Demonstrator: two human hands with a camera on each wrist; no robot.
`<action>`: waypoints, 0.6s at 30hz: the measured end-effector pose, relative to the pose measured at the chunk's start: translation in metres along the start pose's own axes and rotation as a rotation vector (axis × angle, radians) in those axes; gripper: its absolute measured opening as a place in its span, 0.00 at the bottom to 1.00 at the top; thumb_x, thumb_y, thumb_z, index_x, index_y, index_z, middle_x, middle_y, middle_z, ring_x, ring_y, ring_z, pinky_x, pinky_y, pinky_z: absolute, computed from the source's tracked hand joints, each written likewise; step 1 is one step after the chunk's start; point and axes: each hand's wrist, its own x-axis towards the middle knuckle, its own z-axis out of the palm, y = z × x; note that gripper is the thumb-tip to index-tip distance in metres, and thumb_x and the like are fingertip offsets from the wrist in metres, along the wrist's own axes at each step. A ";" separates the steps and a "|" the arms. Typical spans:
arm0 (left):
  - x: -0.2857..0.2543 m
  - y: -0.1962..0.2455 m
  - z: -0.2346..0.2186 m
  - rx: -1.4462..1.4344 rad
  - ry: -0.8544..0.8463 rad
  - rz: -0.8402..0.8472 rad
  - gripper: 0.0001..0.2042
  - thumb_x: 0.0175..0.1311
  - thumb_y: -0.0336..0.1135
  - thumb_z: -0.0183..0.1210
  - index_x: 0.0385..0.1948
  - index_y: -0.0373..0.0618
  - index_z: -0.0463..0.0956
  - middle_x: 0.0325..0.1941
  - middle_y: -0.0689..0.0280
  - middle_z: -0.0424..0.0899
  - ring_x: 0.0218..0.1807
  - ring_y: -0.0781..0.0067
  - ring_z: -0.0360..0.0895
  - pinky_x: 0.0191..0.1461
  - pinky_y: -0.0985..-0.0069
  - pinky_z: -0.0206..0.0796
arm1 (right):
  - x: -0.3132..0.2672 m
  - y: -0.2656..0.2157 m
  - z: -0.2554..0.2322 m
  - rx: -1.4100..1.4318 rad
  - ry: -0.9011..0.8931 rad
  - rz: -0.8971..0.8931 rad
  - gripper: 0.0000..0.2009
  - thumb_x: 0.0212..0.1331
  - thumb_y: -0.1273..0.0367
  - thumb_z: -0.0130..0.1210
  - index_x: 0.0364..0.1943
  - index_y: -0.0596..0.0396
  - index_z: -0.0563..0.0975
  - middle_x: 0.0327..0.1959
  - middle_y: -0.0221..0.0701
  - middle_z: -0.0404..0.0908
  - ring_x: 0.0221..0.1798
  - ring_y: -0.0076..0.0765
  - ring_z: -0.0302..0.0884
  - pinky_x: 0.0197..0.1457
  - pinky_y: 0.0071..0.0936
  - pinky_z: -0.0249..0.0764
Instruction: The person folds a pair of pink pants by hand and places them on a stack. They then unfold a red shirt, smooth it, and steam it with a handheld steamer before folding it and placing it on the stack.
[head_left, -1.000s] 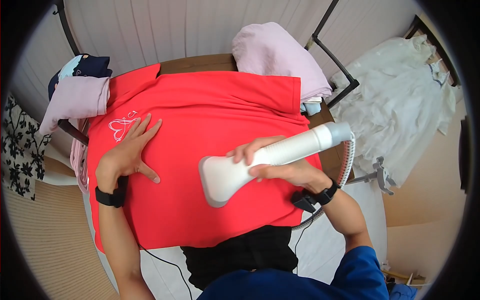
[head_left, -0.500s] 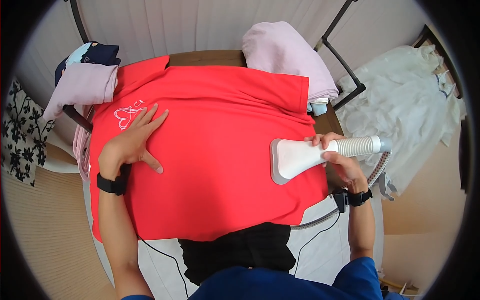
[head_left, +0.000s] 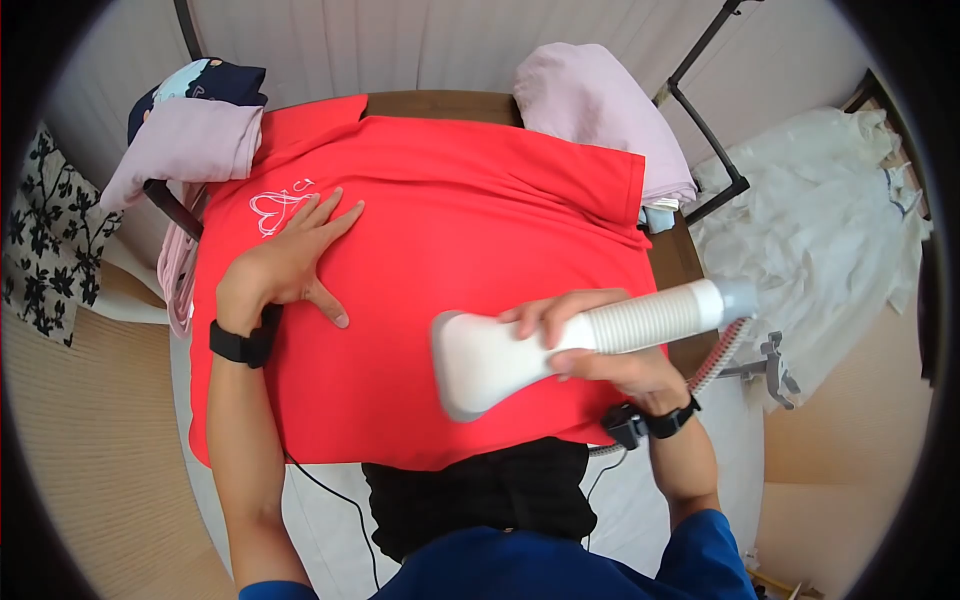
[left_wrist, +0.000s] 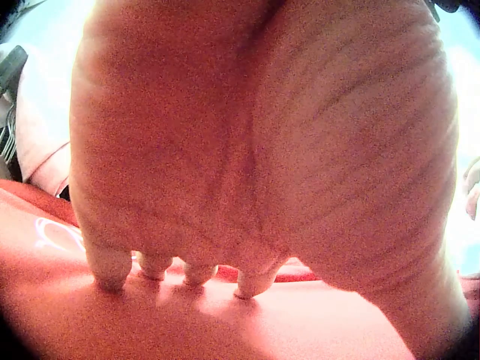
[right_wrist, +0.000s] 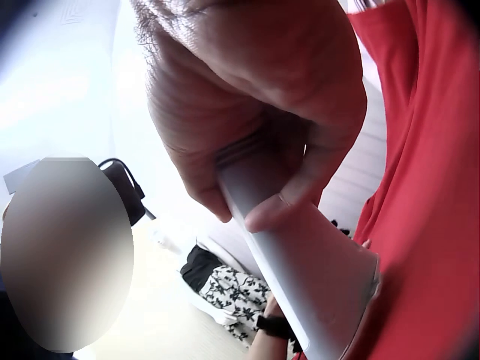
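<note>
A red T-shirt with a white heart print is spread over a board in the head view. My left hand presses on it beside the print, fingers spread; in the left wrist view its fingertips meet the red cloth. My right hand grips the white garment steamer head around its neck, thumb on the near side. The steamer's broad grey-edged face points left, over the lower middle of the shirt. In the right wrist view, fingers and thumb wrap around the steamer's neck.
A folded pink cloth and a navy printed cloth lie at the left; another pink cloth sits at the back right. Dark metal bars rise behind. A corrugated hose trails from the steamer. White dresses hang at the right.
My right hand swept the steamer to the shirt's right side, then back left to its lower middle. My left hand has stayed beside the print as the view shifted.
</note>
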 end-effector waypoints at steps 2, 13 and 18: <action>0.001 -0.001 0.000 -0.004 -0.005 0.005 0.72 0.19 0.41 0.86 0.79 0.59 0.47 0.85 0.57 0.37 0.85 0.52 0.34 0.83 0.55 0.46 | 0.018 0.012 0.019 0.092 -0.128 -0.066 0.07 0.52 0.78 0.66 0.35 0.58 0.81 0.45 0.40 0.83 0.64 0.51 0.76 0.70 0.46 0.69; 0.002 -0.003 -0.001 -0.021 -0.022 0.004 0.73 0.19 0.39 0.86 0.80 0.58 0.46 0.85 0.53 0.36 0.85 0.50 0.34 0.84 0.58 0.41 | 0.028 0.020 0.038 0.037 -0.269 -0.091 0.08 0.53 0.78 0.65 0.38 0.59 0.82 0.45 0.39 0.84 0.62 0.46 0.78 0.71 0.46 0.68; 0.001 -0.006 0.001 -0.011 0.012 0.045 0.70 0.21 0.41 0.85 0.79 0.58 0.48 0.85 0.55 0.38 0.85 0.49 0.34 0.83 0.55 0.45 | -0.009 0.021 -0.012 0.060 -0.192 -0.074 0.07 0.49 0.79 0.67 0.32 0.59 0.80 0.42 0.40 0.83 0.63 0.52 0.77 0.71 0.51 0.68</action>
